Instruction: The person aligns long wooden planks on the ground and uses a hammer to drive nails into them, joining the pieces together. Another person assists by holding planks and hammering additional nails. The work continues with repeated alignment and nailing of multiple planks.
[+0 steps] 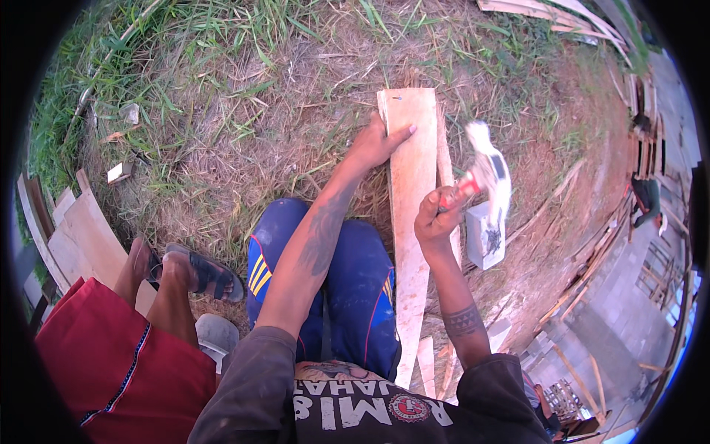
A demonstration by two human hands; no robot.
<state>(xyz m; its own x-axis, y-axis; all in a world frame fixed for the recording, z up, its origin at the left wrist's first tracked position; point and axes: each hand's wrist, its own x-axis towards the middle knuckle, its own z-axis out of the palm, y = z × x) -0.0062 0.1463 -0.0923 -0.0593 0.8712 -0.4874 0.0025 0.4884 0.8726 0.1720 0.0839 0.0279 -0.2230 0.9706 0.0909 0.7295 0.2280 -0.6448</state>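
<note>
A long pale wooden plank point(414, 174) runs from beside my right leg away to the far side. My left hand point(376, 144) grips its left edge near the far end, thumb on the top face and fingers hidden beneath. A small nail point(397, 98) sits in the wood close to the far end, beyond my thumb. To the right of the plank, my right hand point(436, 216) is wrapped around the red handle of a hammer point(489, 169). The hammer's head is raised and smeared by motion, apart from the nail.
A pale rectangular block point(486, 240) stands right of the plank. At left, a person in red shorts point(140, 370) and sandals stands close by, with wooden boards point(85, 237) behind. More planks point(558, 15) lie at the far right. Dry grass point(244, 111) covers the ground.
</note>
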